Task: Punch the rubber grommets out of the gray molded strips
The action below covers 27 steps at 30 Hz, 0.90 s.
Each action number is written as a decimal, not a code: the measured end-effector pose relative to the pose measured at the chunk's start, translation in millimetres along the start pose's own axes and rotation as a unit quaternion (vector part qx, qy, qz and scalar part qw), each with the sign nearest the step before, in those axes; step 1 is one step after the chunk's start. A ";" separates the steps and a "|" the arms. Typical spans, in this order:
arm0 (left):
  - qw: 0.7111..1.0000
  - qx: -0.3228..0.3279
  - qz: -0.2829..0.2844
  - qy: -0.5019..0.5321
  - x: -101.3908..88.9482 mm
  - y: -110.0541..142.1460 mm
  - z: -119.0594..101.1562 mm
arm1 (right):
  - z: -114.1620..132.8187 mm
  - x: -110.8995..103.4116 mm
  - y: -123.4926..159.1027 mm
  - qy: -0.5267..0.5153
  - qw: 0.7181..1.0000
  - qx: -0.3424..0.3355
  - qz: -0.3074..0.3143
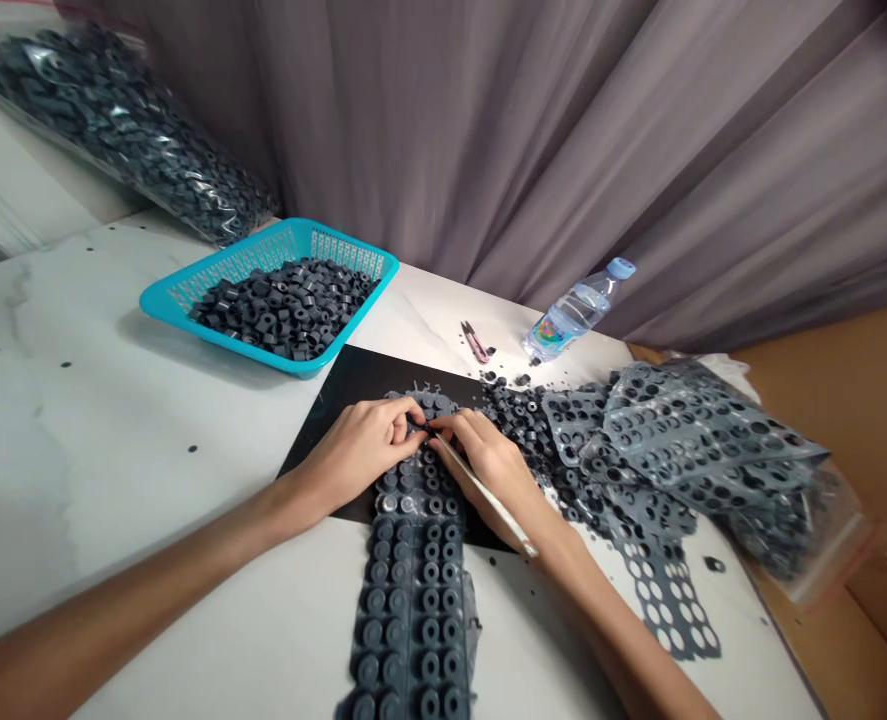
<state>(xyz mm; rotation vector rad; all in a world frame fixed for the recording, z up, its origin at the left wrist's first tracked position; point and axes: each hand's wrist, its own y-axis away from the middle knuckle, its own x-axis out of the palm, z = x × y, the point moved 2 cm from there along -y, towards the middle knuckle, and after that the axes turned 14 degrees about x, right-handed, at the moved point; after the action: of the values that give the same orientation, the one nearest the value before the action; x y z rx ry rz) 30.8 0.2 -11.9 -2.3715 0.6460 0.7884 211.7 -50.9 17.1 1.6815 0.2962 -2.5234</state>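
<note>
A long dark-grey moulded rubber sheet (405, 570) with rows of round ring-shaped parts runs from the near edge of the view up onto a black mat (330, 400). My left hand (368, 440) is closed in a pinch over the sheet's far end; what its fingertips hold is too small to make out. Close beside it, my right hand (480, 455) grips a slim white stick-like tool (507, 520), its rear end slanting back toward my wrist. The tool's tip is hidden among the fingertips of both hands.
A blue basket (159, 300) of small grey rings stands back left, below a bulging bag (135, 140) of more. Pink thread snips (475, 343) and a water bottle (574, 315) lie behind. Loose rings (525, 425) and punched-out sheets (698, 430) pile up at right.
</note>
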 end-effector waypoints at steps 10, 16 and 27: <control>1.000 -0.003 0.019 0.004 -1.9 -1.6 1.3 | -23.5 -5.1 3.7 -0.043 0.991 0.096 -0.080; 1.000 -0.003 0.011 -0.009 -1.8 0.0 -1.0 | -8.7 -8.9 5.6 -0.104 0.994 0.016 0.015; 1.000 0.007 0.008 -0.011 -1.0 -0.4 0.4 | -0.3 -8.9 4.6 -0.046 0.999 0.019 0.015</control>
<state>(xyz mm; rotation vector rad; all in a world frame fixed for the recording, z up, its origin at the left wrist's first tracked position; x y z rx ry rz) 30.2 1.0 -11.4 -2.3454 0.6597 0.8131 216.3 -55.6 24.6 1.5640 0.2141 -2.5904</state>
